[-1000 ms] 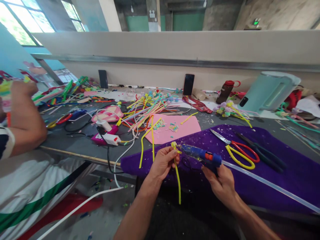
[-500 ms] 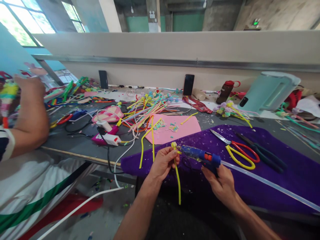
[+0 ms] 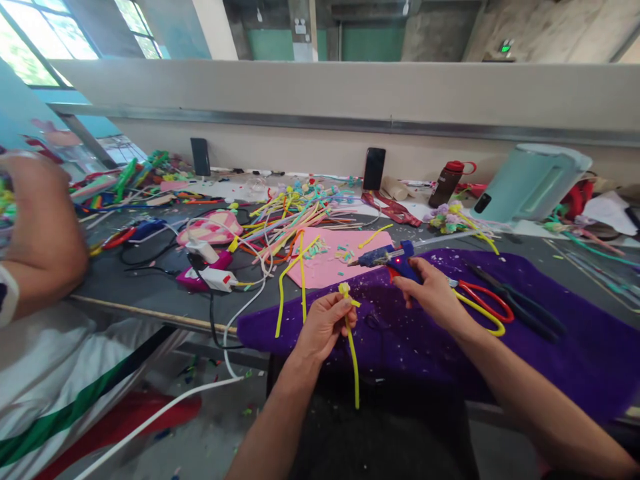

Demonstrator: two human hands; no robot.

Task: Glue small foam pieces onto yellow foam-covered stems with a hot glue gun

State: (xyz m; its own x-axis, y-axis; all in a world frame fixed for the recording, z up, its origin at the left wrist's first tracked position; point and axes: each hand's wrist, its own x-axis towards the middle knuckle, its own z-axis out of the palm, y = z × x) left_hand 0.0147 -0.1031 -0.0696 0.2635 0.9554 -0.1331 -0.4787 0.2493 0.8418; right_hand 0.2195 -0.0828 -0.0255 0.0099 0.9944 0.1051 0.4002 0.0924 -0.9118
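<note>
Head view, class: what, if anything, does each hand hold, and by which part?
The left hand pinches a yellow stem near its top, between thumb and fingers. The right hand holds a blue glue gun by its handle.

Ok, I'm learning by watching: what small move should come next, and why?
Probably set the glue gun down: the right hand holds it clear of the yellow stem, and a freed hand could steady the short yellow end jutting sideways by the left hand.

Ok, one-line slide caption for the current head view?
Left hand pinches a yellow stem; right hand holds a blue glue gun above purple cloth, scissors nearby.
</note>
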